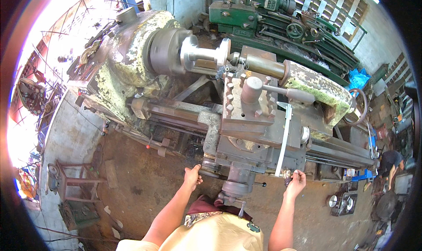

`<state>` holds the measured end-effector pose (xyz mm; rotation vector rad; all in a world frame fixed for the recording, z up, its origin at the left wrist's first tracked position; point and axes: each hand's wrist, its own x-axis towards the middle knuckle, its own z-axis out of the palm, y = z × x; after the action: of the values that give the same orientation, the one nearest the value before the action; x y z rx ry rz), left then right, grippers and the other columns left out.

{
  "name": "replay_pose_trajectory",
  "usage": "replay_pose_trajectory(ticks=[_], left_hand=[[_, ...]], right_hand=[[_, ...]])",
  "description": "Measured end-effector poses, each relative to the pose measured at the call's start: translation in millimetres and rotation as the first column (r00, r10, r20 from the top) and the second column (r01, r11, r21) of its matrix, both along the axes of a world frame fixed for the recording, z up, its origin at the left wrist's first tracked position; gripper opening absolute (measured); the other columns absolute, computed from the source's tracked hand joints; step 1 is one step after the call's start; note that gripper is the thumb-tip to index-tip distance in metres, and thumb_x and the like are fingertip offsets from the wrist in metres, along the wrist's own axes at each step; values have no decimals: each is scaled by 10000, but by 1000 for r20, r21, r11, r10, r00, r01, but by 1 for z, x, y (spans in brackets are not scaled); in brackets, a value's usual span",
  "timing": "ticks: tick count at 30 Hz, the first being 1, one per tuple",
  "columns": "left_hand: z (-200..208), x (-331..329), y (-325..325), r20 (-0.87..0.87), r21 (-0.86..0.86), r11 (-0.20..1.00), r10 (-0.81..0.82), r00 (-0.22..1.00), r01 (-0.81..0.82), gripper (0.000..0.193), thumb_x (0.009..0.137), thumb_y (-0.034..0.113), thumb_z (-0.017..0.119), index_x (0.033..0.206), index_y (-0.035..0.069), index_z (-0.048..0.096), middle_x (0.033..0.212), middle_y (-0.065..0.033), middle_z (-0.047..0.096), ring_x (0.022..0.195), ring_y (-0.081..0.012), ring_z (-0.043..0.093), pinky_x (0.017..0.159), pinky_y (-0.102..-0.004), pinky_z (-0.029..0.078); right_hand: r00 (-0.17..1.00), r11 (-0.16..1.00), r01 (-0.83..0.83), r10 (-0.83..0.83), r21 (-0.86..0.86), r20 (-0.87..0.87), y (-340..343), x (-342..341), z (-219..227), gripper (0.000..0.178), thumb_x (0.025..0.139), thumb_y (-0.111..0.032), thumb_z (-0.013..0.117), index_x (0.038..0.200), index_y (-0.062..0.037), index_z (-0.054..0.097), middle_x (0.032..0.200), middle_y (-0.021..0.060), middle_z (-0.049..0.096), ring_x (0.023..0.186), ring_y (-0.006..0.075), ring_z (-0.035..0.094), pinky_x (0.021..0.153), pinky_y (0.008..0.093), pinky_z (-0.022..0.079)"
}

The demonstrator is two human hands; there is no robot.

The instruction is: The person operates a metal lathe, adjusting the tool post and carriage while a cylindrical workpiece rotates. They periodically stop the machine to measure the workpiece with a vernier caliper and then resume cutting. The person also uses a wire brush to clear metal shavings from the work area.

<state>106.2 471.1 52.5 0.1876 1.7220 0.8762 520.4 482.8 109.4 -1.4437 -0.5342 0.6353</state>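
My left hand [192, 178] is closed on the rim of a dark handwheel [212, 167] at the front of the lathe carriage. On the right, the fingers of my right hand [296, 183] are bent together beside a small dark, lumpy thing [287, 175] at the carriage edge; what they hold is hard to make out. A caliper [285, 139] lies slanted on the carriage, next to the square tool post [250, 97]. A shiny flanged metal workpiece [204, 54] sits between the chuck [167, 52] and the tailstock [316, 82]. The chuck's face looks smeared.
A ball-ended crank handle [241, 208] sticks out toward my waist. Behind stands a green lathe [281, 27]. A wooden stand [81, 180] is at the left, and a blue plastic bag [358, 78] lies at the back right. Another person [391, 163] bends at far right.
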Motion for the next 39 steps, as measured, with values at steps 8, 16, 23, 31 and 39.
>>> replay_pose_trajectory(ticks=[8, 16, 23, 31, 39], left_hand=[[-1, -3, 0, 31, 7, 1000, 12, 999, -12, 562, 882, 354, 655, 1141, -21, 327, 626, -70, 505, 416, -174, 515, 359, -299, 409], [2, -3, 1, 51, -4, 999, 42, 998, -42, 599, 881, 352, 657, 1207, -13, 311, 613, -62, 487, 422, -181, 505, 366, -314, 394], [2, -3, 2, 69, -7, 999, 49, 996, -48, 594, 876, 343, 655, 1212, -5, 310, 616, -59, 480, 424, -182, 499, 368, -321, 390], [-1, -4, 1, 72, -7, 998, 69, 995, -69, 563, 873, 337, 654, 1183, -1, 327, 620, -64, 482, 422, -183, 493, 378, -331, 400], [-1, -7, 1, 103, -17, 999, 39, 994, -37, 577, 874, 357, 650, 1230, 32, 332, 650, -58, 467, 452, -169, 473, 394, -329, 388]], right_hand=[[568, 997, 65, -63, -31, -821, -27, 7, -80, 86, 893, -191, 614, 866, -115, 583, 722, 13, 550, 562, 134, 517, 520, 295, 453], [729, 846, -121, -279, -519, -625, -33, -38, -186, 96, 935, -157, 581, 904, -77, 541, 703, 53, 557, 529, 199, 538, 449, 341, 412], [903, 800, -120, -158, -588, -398, -29, -51, -197, 162, 958, -184, 619, 1020, -73, 519, 690, 55, 539, 492, 182, 523, 416, 327, 406], [874, 800, -247, -59, -547, -482, -48, -47, -218, 195, 975, -167, 583, 1129, -121, 472, 770, 84, 611, 545, 208, 581, 426, 327, 435], [682, 874, -292, -93, -387, -725, -81, -41, -236, 108, 1002, -186, 509, 1100, -142, 491, 959, 91, 653, 686, 242, 632, 557, 354, 504]])
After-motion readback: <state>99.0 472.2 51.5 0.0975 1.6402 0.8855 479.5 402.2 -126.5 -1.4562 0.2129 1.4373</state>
